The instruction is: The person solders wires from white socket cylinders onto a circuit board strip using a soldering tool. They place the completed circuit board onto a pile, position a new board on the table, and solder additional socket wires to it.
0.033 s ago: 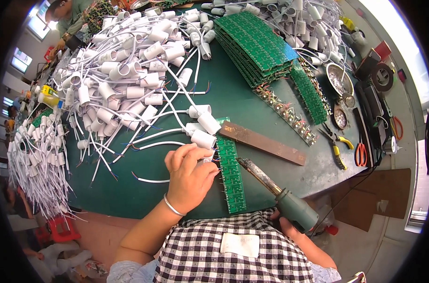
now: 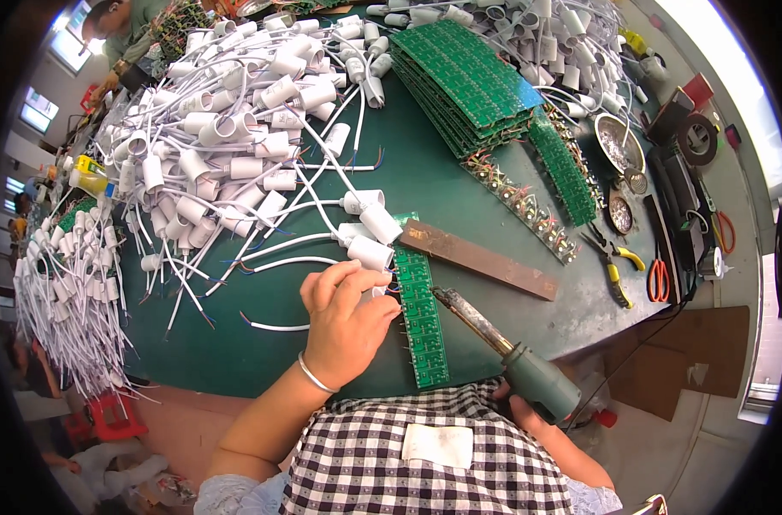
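A long green circuit board strip lies on the green bench top in front of me. My left hand is closed at its left edge, fingers pinched round a white lamp socket that they mostly cover; thin wires reach the board. A white cable runs out from behind this hand. Just beyond, several wired sockets rest against the board's far part. My right hand, partly hidden, grips the green handle of a soldering iron. Its dark tip is beside the board's right edge.
A brown bar lies across the board's far end. White sockets with cables are heaped at left, green boards stacked at the back. Pliers, orange-handled scissors and a metal bowl lie at right.
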Demonstrator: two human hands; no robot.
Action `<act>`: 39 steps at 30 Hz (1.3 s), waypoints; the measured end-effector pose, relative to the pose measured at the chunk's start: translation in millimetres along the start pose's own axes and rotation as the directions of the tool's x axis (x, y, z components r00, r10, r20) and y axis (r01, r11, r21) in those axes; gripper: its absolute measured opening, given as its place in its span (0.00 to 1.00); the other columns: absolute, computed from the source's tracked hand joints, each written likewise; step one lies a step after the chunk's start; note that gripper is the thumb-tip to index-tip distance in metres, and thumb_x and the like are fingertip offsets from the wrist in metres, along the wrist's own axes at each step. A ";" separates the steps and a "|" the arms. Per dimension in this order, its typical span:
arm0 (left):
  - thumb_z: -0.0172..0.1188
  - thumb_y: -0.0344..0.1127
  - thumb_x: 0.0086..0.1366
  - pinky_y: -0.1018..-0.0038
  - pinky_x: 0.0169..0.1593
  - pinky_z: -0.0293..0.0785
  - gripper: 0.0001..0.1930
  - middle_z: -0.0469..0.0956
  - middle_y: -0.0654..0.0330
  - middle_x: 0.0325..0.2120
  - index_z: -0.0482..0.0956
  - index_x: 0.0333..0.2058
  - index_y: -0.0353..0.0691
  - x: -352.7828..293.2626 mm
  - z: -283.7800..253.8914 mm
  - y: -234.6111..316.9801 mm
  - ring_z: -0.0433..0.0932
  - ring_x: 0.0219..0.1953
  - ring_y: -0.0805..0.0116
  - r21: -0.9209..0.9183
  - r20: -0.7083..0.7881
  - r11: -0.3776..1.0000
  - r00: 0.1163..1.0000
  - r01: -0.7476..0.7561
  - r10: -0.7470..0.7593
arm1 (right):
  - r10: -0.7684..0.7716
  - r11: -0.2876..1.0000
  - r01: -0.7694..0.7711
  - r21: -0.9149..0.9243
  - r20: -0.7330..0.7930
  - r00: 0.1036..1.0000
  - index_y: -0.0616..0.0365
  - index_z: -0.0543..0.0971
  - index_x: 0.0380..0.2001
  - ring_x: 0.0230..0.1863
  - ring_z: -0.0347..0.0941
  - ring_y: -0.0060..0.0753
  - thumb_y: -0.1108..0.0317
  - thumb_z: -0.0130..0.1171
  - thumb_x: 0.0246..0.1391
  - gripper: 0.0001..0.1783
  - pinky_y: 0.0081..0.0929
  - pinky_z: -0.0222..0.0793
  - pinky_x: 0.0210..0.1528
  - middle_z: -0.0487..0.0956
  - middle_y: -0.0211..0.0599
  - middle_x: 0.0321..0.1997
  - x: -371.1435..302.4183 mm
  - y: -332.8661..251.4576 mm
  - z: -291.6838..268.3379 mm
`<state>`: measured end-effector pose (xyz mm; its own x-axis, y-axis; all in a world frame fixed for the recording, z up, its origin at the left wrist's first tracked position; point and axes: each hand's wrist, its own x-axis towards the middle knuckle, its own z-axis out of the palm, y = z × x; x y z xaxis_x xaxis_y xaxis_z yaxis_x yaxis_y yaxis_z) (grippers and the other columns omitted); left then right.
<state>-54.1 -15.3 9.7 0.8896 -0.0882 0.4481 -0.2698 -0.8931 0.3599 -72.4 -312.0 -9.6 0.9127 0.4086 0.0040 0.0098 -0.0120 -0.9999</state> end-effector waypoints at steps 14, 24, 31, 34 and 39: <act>0.67 0.29 0.43 0.60 0.54 0.53 0.10 0.72 0.67 0.44 0.77 0.25 0.48 0.1 6.4 -4.1 0.63 0.52 0.57 -0.043 0.014 0.999 1.000 -0.016 0.017 | -0.011 0.957 0.034 -0.288 0.082 0.997 0.58 0.79 0.37 0.41 0.75 0.40 0.74 0.63 0.40 0.16 0.30 0.71 0.43 0.79 0.40 0.38 -2.2 5.6 -4.1; 0.67 0.29 0.41 0.60 0.53 0.52 0.10 0.73 0.68 0.43 0.77 0.24 0.49 0.3 8.2 -4.4 0.64 0.52 0.59 0.009 -0.021 0.999 0.999 -0.031 0.031 | -0.031 0.946 0.057 -0.320 0.086 0.996 0.58 0.80 0.36 0.37 0.75 0.39 0.74 0.63 0.40 0.15 0.29 0.71 0.41 0.78 0.39 0.37 -0.8 4.4 1.0; 0.67 0.30 0.41 0.60 0.53 0.52 0.10 0.73 0.68 0.43 0.76 0.24 0.49 0.6 7.7 -3.8 0.63 0.52 0.59 0.029 -0.029 0.998 0.998 -0.048 0.049 | 0.062 0.925 -0.026 -0.379 0.084 0.995 0.57 0.79 0.37 0.38 0.75 0.38 0.71 0.64 0.41 0.16 0.29 0.71 0.41 0.78 0.37 0.38 -7.9 9.8 -0.4; 0.67 0.30 0.41 0.60 0.53 0.52 0.10 0.72 0.69 0.43 0.76 0.24 0.49 -0.1 8.1 -3.2 0.63 0.53 0.59 0.039 -0.029 0.998 0.998 -0.050 0.051 | 0.060 0.955 -0.027 -0.295 0.105 0.993 0.65 0.76 0.39 0.26 0.75 0.29 0.72 0.60 0.41 0.18 0.25 0.71 0.34 0.77 0.36 0.27 2.1 -2.7 6.6; 0.66 0.30 0.41 0.60 0.53 0.52 0.09 0.72 0.69 0.44 0.76 0.23 0.49 1.2 9.5 -3.3 0.62 0.53 0.59 0.041 -0.030 0.998 0.998 -0.049 0.050 | 0.033 0.988 -0.012 -0.157 0.130 0.991 0.65 0.76 0.40 0.35 0.76 0.32 0.67 0.63 0.42 0.20 0.26 0.70 0.41 0.78 0.39 0.35 -0.7 2.5 -2.6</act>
<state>-48.7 -16.6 1.3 0.8634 -0.1195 0.4902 -0.2976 -0.9052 0.3035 -72.0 -314.7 -12.1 0.8517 0.5231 -0.0307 0.0628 -0.1600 -0.9851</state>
